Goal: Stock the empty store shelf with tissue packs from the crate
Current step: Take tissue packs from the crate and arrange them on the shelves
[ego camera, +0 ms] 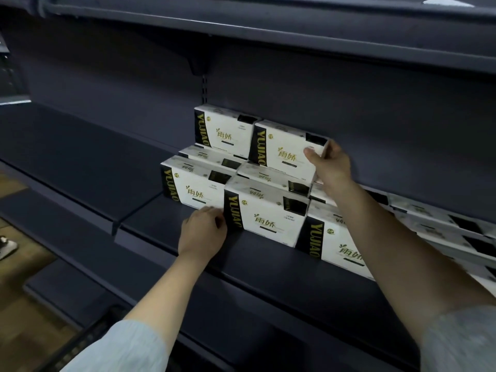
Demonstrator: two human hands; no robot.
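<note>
Several white tissue packs with black-and-gold ends stand on the dark shelf (pixel 80 157), stacked two high. My right hand (pixel 328 163) grips the right end of the upper front pack (pixel 281 150), thumb on its face. Beside it at the back stands another upper pack (pixel 224 128). My left hand (pixel 202 230) rests on the shelf with curled fingers against the left black edge of the lower front pack (pixel 264 212). A further lower pack (pixel 192 186) sits just left of it. More packs (pixel 341 237) run off to the right behind my right arm.
The shelf's left half is bare dark board. Another shelf (pixel 268 28) overhangs above, with a bracket (pixel 200 67) on the back wall. A lower shelf edge (pixel 268 288) runs beneath my arms. A black crate rim (pixel 88 336) shows at bottom left over the wooden floor.
</note>
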